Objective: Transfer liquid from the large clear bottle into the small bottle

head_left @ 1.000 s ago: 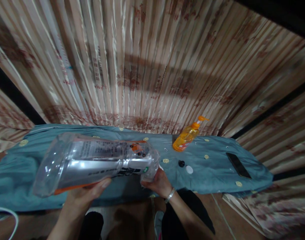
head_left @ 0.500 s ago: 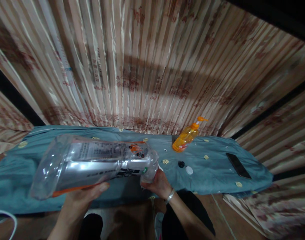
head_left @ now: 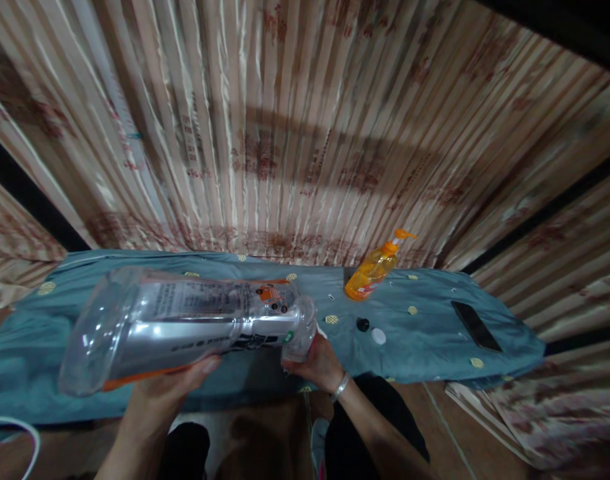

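Note:
A large clear plastic bottle [head_left: 185,320] with a silver and orange label lies on its side in the air, its wide base to the left. My left hand [head_left: 182,380] is closed around its underside, thumb along the lower edge of the label. At the narrower right end, my right hand [head_left: 317,363] grips the clear plastic, with a bracelet on the wrist. Some fingers of both hands are hidden by the bottle. A bit of white shows behind the right hand; what it is, I cannot tell.
On the teal patterned cloth [head_left: 419,347] stands an orange pump bottle [head_left: 372,272]. A black cap [head_left: 363,325] and a white cap [head_left: 379,336] lie before it. A dark phone [head_left: 476,326] is at the right. Patterned curtains [head_left: 285,133] hang behind; a white cable [head_left: 35,440] curves lower left.
Both hands keep their hold on the large bottle, which stays almost in place. The view has shifted only slightly.

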`<state>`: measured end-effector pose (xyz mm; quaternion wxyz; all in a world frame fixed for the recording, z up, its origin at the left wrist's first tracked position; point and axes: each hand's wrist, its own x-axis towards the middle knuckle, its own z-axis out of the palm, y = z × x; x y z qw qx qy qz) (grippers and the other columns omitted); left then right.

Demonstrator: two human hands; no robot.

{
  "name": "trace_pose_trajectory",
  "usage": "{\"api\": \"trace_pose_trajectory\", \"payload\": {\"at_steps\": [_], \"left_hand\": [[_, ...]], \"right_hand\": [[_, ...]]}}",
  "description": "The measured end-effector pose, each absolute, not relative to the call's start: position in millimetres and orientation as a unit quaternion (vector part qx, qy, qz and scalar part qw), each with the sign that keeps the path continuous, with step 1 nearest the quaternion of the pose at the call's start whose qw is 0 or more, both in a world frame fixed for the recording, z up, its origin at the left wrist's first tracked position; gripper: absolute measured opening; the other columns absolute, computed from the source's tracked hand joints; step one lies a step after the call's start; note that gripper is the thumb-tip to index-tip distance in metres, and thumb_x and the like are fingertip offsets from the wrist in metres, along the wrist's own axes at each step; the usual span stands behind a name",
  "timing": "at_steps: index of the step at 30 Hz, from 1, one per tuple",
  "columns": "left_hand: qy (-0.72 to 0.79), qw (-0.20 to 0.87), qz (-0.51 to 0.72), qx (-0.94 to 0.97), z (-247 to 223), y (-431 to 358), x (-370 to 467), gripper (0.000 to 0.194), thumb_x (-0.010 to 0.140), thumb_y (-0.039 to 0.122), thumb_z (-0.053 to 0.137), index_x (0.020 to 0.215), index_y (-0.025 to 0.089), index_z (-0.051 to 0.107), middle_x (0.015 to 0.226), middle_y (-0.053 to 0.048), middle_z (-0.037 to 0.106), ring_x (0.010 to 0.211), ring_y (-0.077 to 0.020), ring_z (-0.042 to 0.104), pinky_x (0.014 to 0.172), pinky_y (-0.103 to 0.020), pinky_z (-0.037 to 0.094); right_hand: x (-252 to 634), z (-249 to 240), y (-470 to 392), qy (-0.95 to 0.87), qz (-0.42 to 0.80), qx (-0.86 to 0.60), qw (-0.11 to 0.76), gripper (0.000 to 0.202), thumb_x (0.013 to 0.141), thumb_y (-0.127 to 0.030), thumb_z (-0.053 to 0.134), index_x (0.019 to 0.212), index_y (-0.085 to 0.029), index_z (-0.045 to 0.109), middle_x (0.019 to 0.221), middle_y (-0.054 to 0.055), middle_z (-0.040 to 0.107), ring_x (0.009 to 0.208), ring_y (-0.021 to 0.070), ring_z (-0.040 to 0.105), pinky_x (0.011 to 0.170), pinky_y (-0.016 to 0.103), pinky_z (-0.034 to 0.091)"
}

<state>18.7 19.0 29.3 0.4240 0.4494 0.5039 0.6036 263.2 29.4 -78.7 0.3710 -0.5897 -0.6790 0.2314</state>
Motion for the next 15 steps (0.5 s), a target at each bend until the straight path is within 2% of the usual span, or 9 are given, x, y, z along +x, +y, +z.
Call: {"api": "trace_pose_trajectory", "payload": {"at_steps": [3, 6, 15], "left_hand": [[0.488, 0.454, 0.599, 0.444, 31.6, 20.2, 19.0, 0.068, 0.051, 0.04, 0.088, 0.113, 0.019, 0.072, 0.075, -0.004, 0.08, 0.073, -0.0286, 0.076, 0.085, -0.041, 0.059], [0.461, 0.473, 0.619, 0.425, 33.9, 21.6, 20.0, 0.065, 0.051, 0.033, 0.088, 0.112, 0.019, 0.072, 0.076, -0.003, 0.08, 0.073, -0.0251, 0.076, 0.078, -0.031, 0.061], [0.43, 0.493, 0.638, 0.407, 39.7, 21.7, 25.1, 0.061, 0.052, 0.023, 0.085, 0.111, 0.021, 0.073, 0.08, -0.002, 0.081, 0.075, -0.0199, 0.076, 0.077, -0.021, 0.059]], "right_hand": [[264.1, -79.2, 29.7, -0.681, 0.228, -0.588, 0.372, 0.065, 0.057, -0.027, 0.079, 0.116, -0.018, 0.054, 0.108, 0.009, 0.067, 0.103, 0.0288, 0.065, 0.089, 0.042, 0.056], [264.9, -79.6, 29.7, -0.683, 0.235, -0.58, 0.376, 0.066, 0.059, -0.028, 0.078, 0.119, -0.02, 0.053, 0.107, 0.008, 0.068, 0.101, 0.0277, 0.066, 0.086, 0.041, 0.057], [263.1, -74.7, 29.9, -0.686, 0.24, -0.579, 0.37, 0.06, 0.06, -0.025, 0.076, 0.116, -0.022, 0.056, 0.108, 0.006, 0.067, 0.099, 0.0255, 0.066, 0.088, 0.039, 0.055]]}}
